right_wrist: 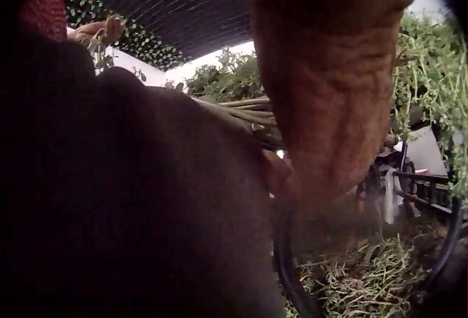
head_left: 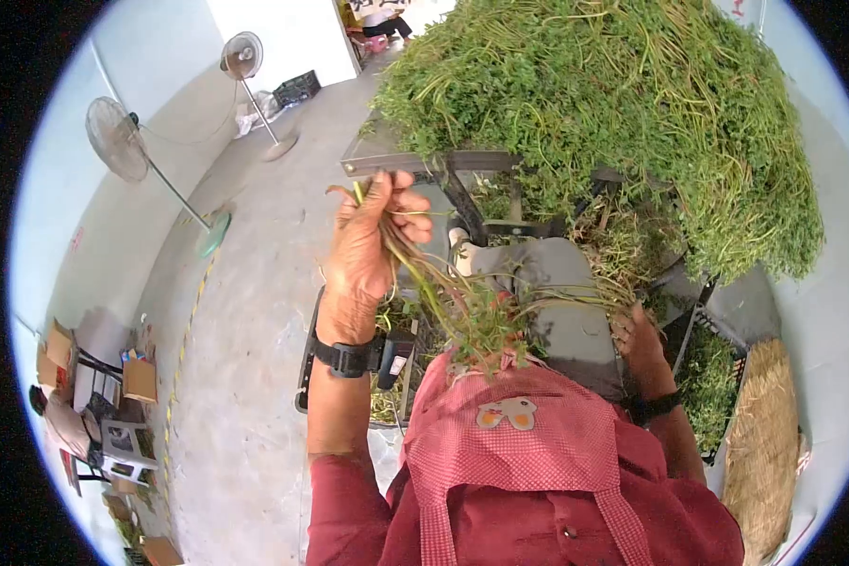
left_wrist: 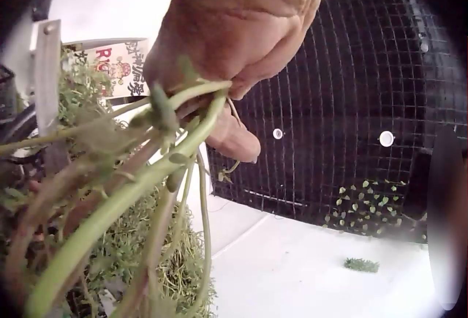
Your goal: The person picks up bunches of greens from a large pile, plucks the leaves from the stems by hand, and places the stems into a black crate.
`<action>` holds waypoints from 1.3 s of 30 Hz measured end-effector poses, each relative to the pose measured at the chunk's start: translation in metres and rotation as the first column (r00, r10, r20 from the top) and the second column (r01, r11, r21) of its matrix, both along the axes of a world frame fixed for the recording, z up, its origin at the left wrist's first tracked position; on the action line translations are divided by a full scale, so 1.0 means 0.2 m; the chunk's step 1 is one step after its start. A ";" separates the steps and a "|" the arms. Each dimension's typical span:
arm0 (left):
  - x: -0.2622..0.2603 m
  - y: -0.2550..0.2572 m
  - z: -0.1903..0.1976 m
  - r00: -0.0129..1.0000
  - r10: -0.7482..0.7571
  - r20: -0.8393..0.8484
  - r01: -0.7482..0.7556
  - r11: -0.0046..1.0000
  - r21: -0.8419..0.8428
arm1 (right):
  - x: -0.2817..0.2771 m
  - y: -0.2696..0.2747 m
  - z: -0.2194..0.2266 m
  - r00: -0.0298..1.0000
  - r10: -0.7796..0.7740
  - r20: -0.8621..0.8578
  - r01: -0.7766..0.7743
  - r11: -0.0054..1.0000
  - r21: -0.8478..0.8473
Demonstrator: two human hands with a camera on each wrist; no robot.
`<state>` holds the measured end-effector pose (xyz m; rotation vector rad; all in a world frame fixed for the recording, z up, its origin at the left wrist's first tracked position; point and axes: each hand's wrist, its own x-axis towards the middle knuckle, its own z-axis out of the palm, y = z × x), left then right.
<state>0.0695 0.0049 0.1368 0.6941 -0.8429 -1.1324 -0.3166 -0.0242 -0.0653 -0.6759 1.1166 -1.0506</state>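
Note:
Thumb and curled fingers of my left hand [head_left: 360, 253] grip a small bunch of leafy green stems [head_left: 423, 283], raised left of my lap. The leafy ends [head_left: 486, 328] hang down toward the pink checked apron [head_left: 519, 453]. In the left wrist view the thick stems [left_wrist: 110, 237] come out below the hand [left_wrist: 234, 32]. Beside my right thigh, my right hand [head_left: 641, 338] holds another bunch of long thin stems [head_left: 575, 294], which lies across the grey trouser leg [head_left: 566, 325]. The right wrist view shows these stems [right_wrist: 248, 113] at the hand [right_wrist: 322, 113], fingertips mostly hidden.
A large heap of greens [head_left: 594, 104] covers the table [head_left: 481, 162] ahead and spills over its right side. Cut stems [head_left: 623, 241] lie beneath. A black crate [head_left: 712, 387] with greens and a straw bundle [head_left: 762, 443] are at right. Two fans [head_left: 118, 141] stand at left.

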 end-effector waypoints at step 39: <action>-0.01 0.00 0.04 0.901 -0.222 -0.372 0.213 0.975 -0.064 | 0.46 -0.16 0.19 0.496 -0.550 -0.672 -0.626 0.309 -0.716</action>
